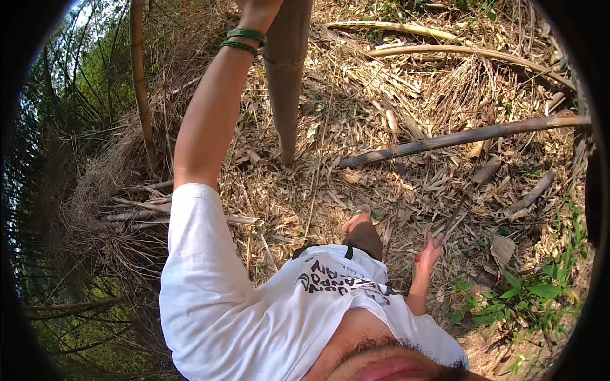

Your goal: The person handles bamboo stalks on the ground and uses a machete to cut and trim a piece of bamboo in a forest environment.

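My left arm reaches up, with two green bands at the wrist. My left hand is partly cut off at the top edge, right against a thick upright bamboo pole; its fingers are out of view. The pole narrows downward to the leaf-strewn ground. Low on the right, my right hand is closed around a thin, dark, stick-like tool pointing away from me. Its far end blends into the litter, so I cannot make out its exact kind.
A long bamboo stem slants across the right side, and curved pale stems lie beyond it. A thin upright pole and a heap of dry twigs are at left. Green plants grow at lower right. My foot is on dry leaves.
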A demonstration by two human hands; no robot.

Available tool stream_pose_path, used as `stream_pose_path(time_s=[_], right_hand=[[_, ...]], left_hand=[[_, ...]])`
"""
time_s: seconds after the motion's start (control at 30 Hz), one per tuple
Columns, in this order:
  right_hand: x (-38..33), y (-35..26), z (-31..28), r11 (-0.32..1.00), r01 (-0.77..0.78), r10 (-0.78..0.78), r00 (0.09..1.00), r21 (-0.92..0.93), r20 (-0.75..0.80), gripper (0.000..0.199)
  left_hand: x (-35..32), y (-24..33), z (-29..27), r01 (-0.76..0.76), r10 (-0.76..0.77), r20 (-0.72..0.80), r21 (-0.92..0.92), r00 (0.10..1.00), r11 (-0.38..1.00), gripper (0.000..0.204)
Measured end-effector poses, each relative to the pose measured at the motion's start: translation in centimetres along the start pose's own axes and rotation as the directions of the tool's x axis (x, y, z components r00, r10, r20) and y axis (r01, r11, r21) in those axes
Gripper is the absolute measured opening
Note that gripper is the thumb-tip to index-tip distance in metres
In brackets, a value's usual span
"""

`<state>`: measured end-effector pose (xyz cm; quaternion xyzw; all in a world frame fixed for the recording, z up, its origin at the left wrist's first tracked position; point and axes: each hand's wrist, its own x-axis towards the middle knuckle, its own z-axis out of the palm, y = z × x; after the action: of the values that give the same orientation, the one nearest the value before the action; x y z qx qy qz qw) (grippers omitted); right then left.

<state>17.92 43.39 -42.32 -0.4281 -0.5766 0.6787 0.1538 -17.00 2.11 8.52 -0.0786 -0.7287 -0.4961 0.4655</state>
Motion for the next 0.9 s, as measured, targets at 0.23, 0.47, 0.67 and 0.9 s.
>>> stream_pose_path(time_s=[0.23,0.47,0.67,0.9], right_hand=[[10.5,-16.4,11.9,0.947,0.276,-0.296,0.949,0.166,0.107,0.018],[17.6,-35.1,23.9,0.715,0.435,-0.612,0.768,0.548,0.190,0.027],[20.5,-37.8,25.7,0.634,0.277,-0.548,0.819,0.722,0.167,0.032],[20.4,-36.4,25.3,0.649,0.279,-0.478,0.873,0.708,0.094,0.036]], left_hand=[[-12.3,-7.9,24.0,-0.179,0.180,0.122,-0.013,0.976,0.984,0.078],[-20.1,-6.0,33.3,-0.196,0.231,0.443,-0.126,0.866,0.973,0.065],[-23.2,-4.0,34.1,-0.147,0.246,0.494,-0.230,0.834,0.962,0.060],[-23.9,-4.6,30.1,-0.088,0.345,0.593,-0.418,0.728,0.904,0.049]])
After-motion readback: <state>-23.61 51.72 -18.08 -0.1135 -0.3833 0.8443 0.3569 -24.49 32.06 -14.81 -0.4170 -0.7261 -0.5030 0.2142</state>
